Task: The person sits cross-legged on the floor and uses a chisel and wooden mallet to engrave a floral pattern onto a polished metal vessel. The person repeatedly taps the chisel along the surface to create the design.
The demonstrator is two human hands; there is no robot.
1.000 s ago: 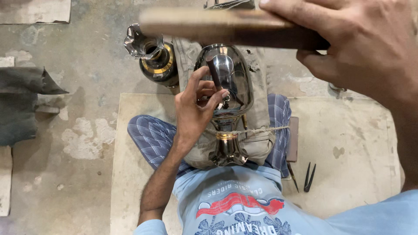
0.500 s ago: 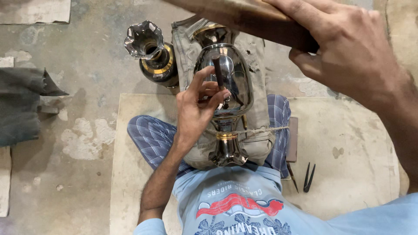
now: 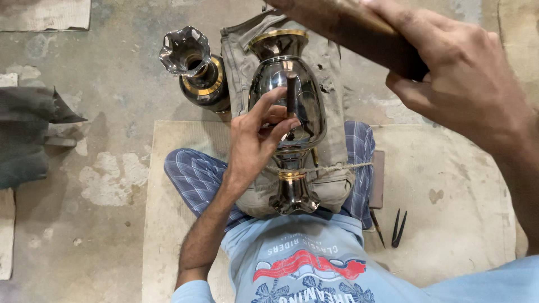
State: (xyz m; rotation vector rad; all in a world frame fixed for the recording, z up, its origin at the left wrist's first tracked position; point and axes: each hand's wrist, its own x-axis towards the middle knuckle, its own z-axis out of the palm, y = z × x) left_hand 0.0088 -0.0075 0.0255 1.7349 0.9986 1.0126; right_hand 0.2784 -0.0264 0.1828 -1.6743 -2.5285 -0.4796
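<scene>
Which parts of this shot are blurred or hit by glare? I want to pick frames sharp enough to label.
Head view: the right hand and the wooden mallet it grips sit close to the lens, large and soft; the left hand, small punch and dark metal vase are sharp; bright reflections streak the vase's belly; lighting is even, shadows faint.

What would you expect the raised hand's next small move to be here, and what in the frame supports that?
Probably a short downward tap. The left hand holds a small dark punch upright against the belly of the shiny metal vase, which lies on a cloth pad across the lap, tied with string. The right hand holds a wooden mallet raised above it, apart from the punch.
</scene>
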